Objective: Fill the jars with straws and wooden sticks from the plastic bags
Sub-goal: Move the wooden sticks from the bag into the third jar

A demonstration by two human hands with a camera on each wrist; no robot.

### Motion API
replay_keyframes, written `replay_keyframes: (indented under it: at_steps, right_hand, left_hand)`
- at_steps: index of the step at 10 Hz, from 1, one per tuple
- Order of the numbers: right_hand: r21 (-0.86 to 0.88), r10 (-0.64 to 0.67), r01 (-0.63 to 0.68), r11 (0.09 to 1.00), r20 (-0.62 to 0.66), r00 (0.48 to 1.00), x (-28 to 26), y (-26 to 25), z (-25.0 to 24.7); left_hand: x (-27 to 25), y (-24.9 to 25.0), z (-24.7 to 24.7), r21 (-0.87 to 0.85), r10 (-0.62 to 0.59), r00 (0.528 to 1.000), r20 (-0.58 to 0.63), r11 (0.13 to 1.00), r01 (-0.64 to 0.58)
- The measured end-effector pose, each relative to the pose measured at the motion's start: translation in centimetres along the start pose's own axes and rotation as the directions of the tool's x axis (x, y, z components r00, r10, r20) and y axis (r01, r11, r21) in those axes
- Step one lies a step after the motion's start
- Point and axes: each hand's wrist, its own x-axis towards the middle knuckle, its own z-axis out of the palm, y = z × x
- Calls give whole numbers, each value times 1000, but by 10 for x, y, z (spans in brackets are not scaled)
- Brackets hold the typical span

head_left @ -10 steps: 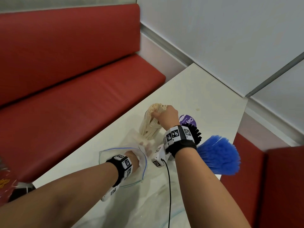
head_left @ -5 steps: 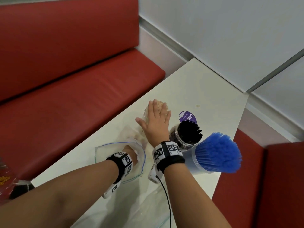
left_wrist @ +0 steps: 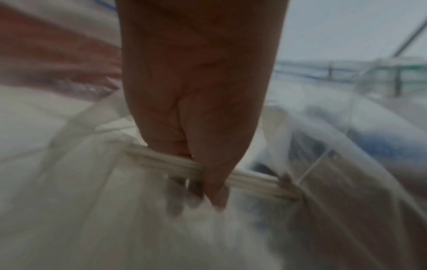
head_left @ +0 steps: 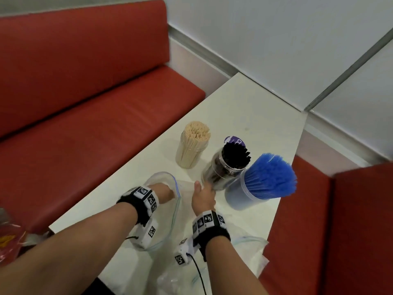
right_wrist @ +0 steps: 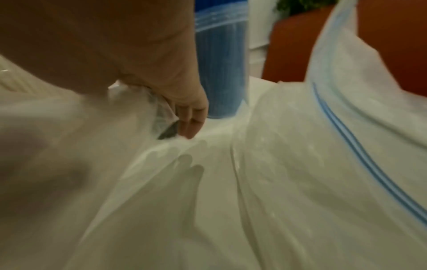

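Three clear jars stand on the white table [head_left: 251,116]: one packed with wooden sticks [head_left: 192,145], one with black straws [head_left: 228,165], one with blue straws [head_left: 262,184]. My left hand [head_left: 164,191] is inside a clear zip bag [head_left: 170,226] and grips a small bundle of wooden sticks [left_wrist: 249,180]. My right hand [head_left: 203,198] lies beside it, at the foot of the black-straw jar. Its fingers [right_wrist: 189,118] pinch the bag's plastic [right_wrist: 277,164] down by the blue-straw jar [right_wrist: 221,73].
More crumpled clear bags [head_left: 251,250] lie on the near end of the table. A purple lid [head_left: 235,141] lies behind the black-straw jar. Red bench seats [head_left: 95,124] flank the table on both sides, with a pale wall at the far end.
My right hand left the top of the wooden-stick jar and came back down to the bag near the black-straw jar. My left hand stayed inside the bag.
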Motion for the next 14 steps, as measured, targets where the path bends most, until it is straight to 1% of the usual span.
replay_keyframes:
  at_steps: [1, 2, 3, 4, 5, 6, 7, 8, 9, 10, 11, 12, 13, 14]
  right_hand:
    - [344, 48, -13, 939, -92, 995, -4, 7, -6]
    - [447, 20, 28, 894, -102, 995, -10, 7, -13]
    - [507, -23, 86, 858, -130, 991, -23, 6, -16]
    - [528, 23, 102, 843, -224, 974, -33, 7, -21]
    - [537, 93, 59, 842, -252, 963, -40, 9, -26]
    - [555, 101, 57, 830, -249, 963, -50, 3, -29]
    - [587, 114, 52, 808, -242, 964, -54, -4, -34]
    - [580, 88, 43, 814, -196, 977, -59, -10, -36]
    - [577, -34, 113, 809, -146, 989, -67, -19, -28]
    - [638, -104, 86, 765, -9, 995, -70, -27, -20]
    - [685, -35, 55, 727, -43, 998, -69, -24, -21]
    - [667, 133, 66, 742, -244, 961, -67, -13, -32]
    - [623, 204, -2, 782, -252, 946, -68, -5, -35]
    - [600, 267, -100, 794, -196, 944, -66, 1, -38]
  left_hand:
    - [-12, -3, 2, -381, 155, 945, -288, 887, -261]
    - [-22, -4, 8, -339, 197, 931, -307, 892, -300]
    - [-37, -10, 16, -359, 202, 919, -340, 875, -325]
    - [-41, -17, 19, -342, 260, 896, -361, 856, -387]
    - [-50, -27, 17, -328, 309, 860, -406, 829, -452]
    - [-62, -35, 16, -374, 300, 840, -451, 792, -483]
    - [-66, -42, 15, -447, 277, 833, -479, 739, -504]
    - [-70, -50, 13, -420, 273, 819, -504, 751, -509]
    - [-75, -51, 11, -375, 294, 791, -536, 757, -535]
    - [-84, -47, 11, -376, 314, 717, -623, 683, -626]
    - [-87, -42, 6, -392, 366, 654, -662, 575, -718]
    - [-86, -40, -4, -413, 408, 735, -541, 632, -655]
    - [-92, -44, -13, -451, 679, 663, -316, 508, -734]
    - [-108, -52, -27, -441, 849, 509, -142, 406, -801]
